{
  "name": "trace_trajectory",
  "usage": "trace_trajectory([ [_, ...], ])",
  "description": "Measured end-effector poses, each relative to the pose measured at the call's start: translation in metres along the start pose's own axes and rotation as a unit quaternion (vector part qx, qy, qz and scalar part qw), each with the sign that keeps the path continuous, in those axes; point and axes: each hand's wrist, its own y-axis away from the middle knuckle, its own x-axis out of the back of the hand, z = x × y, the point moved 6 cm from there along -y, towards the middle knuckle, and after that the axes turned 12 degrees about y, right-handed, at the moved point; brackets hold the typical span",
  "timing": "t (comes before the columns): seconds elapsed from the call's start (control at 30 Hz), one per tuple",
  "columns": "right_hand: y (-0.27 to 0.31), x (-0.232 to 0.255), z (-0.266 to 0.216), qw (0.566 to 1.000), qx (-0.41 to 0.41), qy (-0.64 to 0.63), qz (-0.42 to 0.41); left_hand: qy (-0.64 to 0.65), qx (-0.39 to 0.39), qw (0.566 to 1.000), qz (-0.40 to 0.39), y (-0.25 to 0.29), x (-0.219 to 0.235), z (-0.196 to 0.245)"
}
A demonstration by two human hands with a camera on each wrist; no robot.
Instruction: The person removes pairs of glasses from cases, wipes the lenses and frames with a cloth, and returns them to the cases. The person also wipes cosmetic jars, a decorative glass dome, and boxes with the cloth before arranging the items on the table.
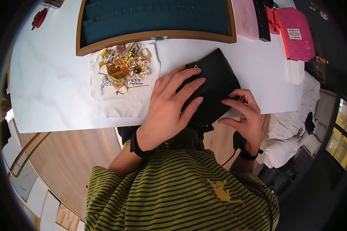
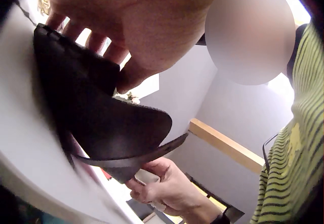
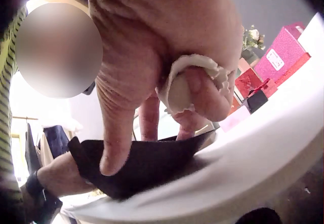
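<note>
A black leather-like case (image 1: pixel 214 88) with a curved flap lies at a slant on the white table in front of the person. The left hand (image 1: pixel 169 100) rests on its left side, fingers spread and fingertips on the black surface. At the right edge is the right hand (image 1: pixel 248 117), its thumb and index finger apart beside the case. In the right wrist view, a curled finger of that hand holds a crumpled white cloth (image 3: pixel 192 62) against the palm, while the thumb touches the case. The inside of the case is hidden.
A pile of gold and silver jewellery (image 1: pixel 123 67) lies on a pale cloth (image 1: pixel 119 106) at the left. Behind stands a wooden tray (image 1: pixel 150 39) lined in dark teal. Pink box (image 1: pixel 297 34), red box (image 1: pixel 273 21) and white box (image 1: pixel 295 72) line the right side.
</note>
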Motion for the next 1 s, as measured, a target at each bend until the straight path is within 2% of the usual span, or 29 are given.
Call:
trace_trajectory([
  [0.07, 0.007, -0.005, 0.008, 0.995, -0.074, 0.059, 0.011, -0.001, -0.005, 1.000, 0.002, 0.002, 0.000, -0.001],
  [0.2, 0.008, -0.007, 0.003, 0.994, -0.062, 0.070, 0.056, -0.016, -0.023, 1.000, -0.011, 0.004, -0.002, -0.003],
  [0.27, -0.004, -0.001, -0.005, 0.984, -0.070, 0.072, 0.146, -0.012, -0.027, 0.999, -0.021, 0.004, -0.001, -0.003],
  [0.37, -0.016, -0.001, -0.011, 0.975, -0.110, 0.048, 0.189, -0.003, -0.031, 0.999, -0.030, 0.003, 0.004, 0.001],
  [0.4, -0.020, -0.001, -0.013, 0.974, -0.081, 0.059, 0.204, 0.004, -0.031, 0.999, -0.030, 0.002, 0.005, 0.003],
  [0.43, -0.025, -0.004, -0.013, 0.974, -0.082, 0.056, 0.203, 0.002, -0.028, 0.999, -0.030, 0.003, 0.003, 0.001],
  [0.53, -0.038, -0.015, -0.010, 0.978, -0.097, 0.049, 0.179, -0.001, -0.036, 0.999, 0.037, 0.002, 0.001, -0.008],
  [0.57, -0.037, -0.014, -0.011, 0.977, -0.098, 0.047, 0.184, -0.004, -0.039, 0.999, 0.034, 0.001, -0.001, -0.005],
  [0.63, -0.029, -0.003, -0.016, 0.964, -0.059, 0.026, 0.259, 0.043, 0.008, 0.996, 0.081, -0.002, 0.003, -0.006],
  [0.67, -0.021, -0.001, -0.015, 0.951, -0.022, 0.067, 0.301, 0.043, 0.010, 0.996, 0.081, -0.001, 0.002, -0.007],
  [0.7, -0.014, 0.003, -0.012, 0.951, -0.021, 0.066, 0.300, 0.032, -0.009, 0.996, 0.082, -0.001, 0.001, -0.009],
  [0.73, -0.010, -0.004, -0.008, 0.983, -0.033, 0.012, 0.180, 0.021, -0.028, 0.996, 0.083, -0.001, 0.000, -0.010],
  [0.77, -0.005, -0.017, -0.006, 0.996, -0.045, -0.043, 0.057, 0.020, -0.026, 0.996, 0.084, -0.001, -0.001, -0.012],
  [0.8, -0.001, -0.028, -0.006, 0.997, -0.043, -0.057, -0.010, 0.019, -0.031, 0.995, 0.094, 0.000, -0.002, -0.013],
  [0.83, 0.002, -0.032, -0.007, 0.997, -0.044, -0.058, -0.011, 0.019, -0.036, 0.994, 0.103, 0.000, -0.002, -0.013],
  [0.9, 0.006, -0.046, -0.019, 0.993, 0.026, -0.089, -0.070, 0.016, -0.034, 0.993, 0.109, -0.001, -0.004, -0.014],
  [0.97, 0.006, -0.049, -0.025, 0.993, 0.054, -0.090, -0.055, 0.011, -0.032, 0.993, 0.116, 0.000, -0.003, -0.013],
  [1.0, 0.004, -0.043, -0.027, 0.994, 0.054, -0.096, -0.007, 0.008, -0.034, 0.993, 0.112, 0.000, -0.002, -0.013],
])
